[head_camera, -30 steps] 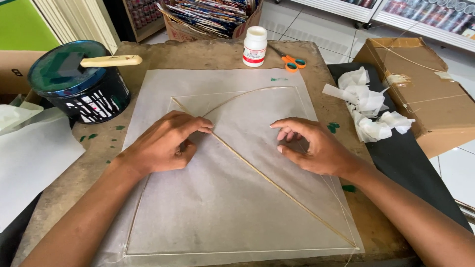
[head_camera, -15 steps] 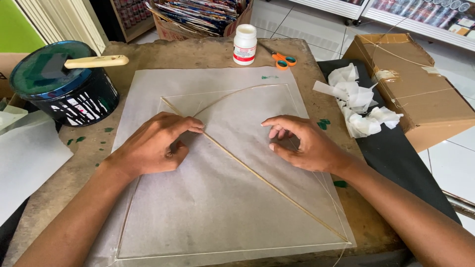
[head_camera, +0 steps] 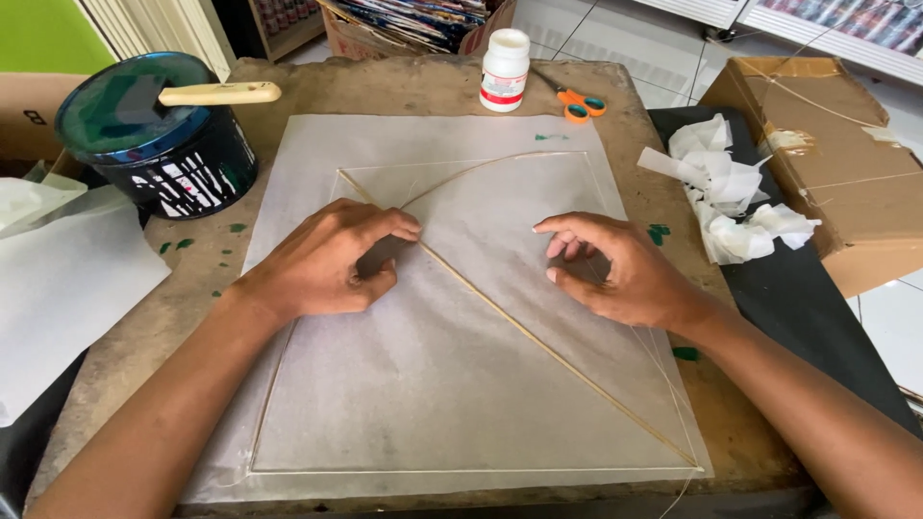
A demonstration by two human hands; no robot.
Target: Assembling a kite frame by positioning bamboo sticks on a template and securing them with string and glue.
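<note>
A sheet of thin white paper [head_camera: 423,384] lies flat on a worn table [head_camera: 404,86]. On it rests a kite frame: a straight diagonal stick [head_camera: 538,341], a bowed stick [head_camera: 481,168] and a string outline. My left hand [head_camera: 327,261] presses down on the paper right beside the diagonal stick, fingertips touching it. To the right of the stick, my right hand [head_camera: 615,269] hovers low over the paper with fingers curled and spread, holding nothing.
A dark paint can [head_camera: 154,144] with a wooden-handled tool [head_camera: 219,93] across its lid stands back left. A white glue bottle [head_camera: 505,69] and orange scissors [head_camera: 575,102] lie at the back. Torn white paper scraps [head_camera: 726,192] and a cardboard box [head_camera: 827,154] sit right. More white paper [head_camera: 67,279] lies left.
Both hands have stayed over the middle of the frame; the fingers shifted slightly along the diagonal stick. The camera moved a little, so the scene sits lower and nearer.
</note>
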